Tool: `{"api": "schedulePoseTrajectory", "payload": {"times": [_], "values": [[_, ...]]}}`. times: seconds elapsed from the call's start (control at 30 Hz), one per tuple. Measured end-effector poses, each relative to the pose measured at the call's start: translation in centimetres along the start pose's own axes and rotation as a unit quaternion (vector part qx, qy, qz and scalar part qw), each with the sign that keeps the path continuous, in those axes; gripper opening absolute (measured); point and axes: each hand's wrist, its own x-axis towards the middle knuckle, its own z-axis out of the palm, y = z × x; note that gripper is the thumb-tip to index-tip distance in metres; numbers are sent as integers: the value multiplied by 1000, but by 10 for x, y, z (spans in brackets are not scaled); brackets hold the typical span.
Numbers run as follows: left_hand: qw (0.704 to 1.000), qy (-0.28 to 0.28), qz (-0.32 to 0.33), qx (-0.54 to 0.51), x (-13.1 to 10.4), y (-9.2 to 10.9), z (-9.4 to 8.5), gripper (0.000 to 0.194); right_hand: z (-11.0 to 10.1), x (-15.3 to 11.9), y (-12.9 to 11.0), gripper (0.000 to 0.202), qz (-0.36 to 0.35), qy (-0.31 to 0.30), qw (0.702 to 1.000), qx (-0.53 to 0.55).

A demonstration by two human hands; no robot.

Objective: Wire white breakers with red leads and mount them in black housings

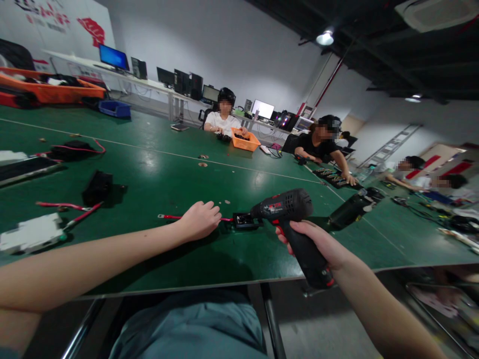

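Note:
My right hand [325, 242] grips the handle of a black cordless drill [286, 205], one finger by its red trigger. The drill points left, its nose at a small black box [247, 225] with metal parts inside; the exact tip contact is too small to tell. A red cable [171, 216] with a metal ring end runs under my left hand [202, 220] to the box. The left fingers are curled down over that cable on the green table [179, 264], just left of the box.
At left lie a white device [32, 233] with red leads, a black block [98, 187] and a black part [73, 149]. A dark bottle [354, 209] lies right of the drill. Across the table, one person [222, 119] sits by an orange basket [245, 141]; another [322, 142] reaches over parts.

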Motion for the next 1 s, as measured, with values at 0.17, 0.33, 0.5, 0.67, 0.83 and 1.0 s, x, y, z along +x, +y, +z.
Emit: {"api": "schedulePoseTrajectory", "payload": {"times": [0.17, 0.33, 0.5, 0.67, 0.83, 1.0], "values": [[1000, 1, -1, -2, 0, 0, 0, 24, 0, 0, 0, 40, -6, -3, 1000, 0], [1000, 0, -4, -3, 0, 0, 1, 25, 0, 3, 2, 41, 5, 2, 1000, 7], [1000, 2, -1, -2, 0, 0, 1, 24, 0, 1, -1, 41, 5, -2, 1000, 3], [1000, 8, 3, 5, 0, 0, 3, 24, -1, -2, -1, 40, 5, 0, 1000, 11], [1000, 13, 6, 7, -1, -1, 5, 22, -5, -1, 5, 41, 2, -4, 1000, 19], [1000, 18, 10, 10, -1, -2, 6, 22, -6, -1, 8, 41, 4, -6, 1000, 24]]}}
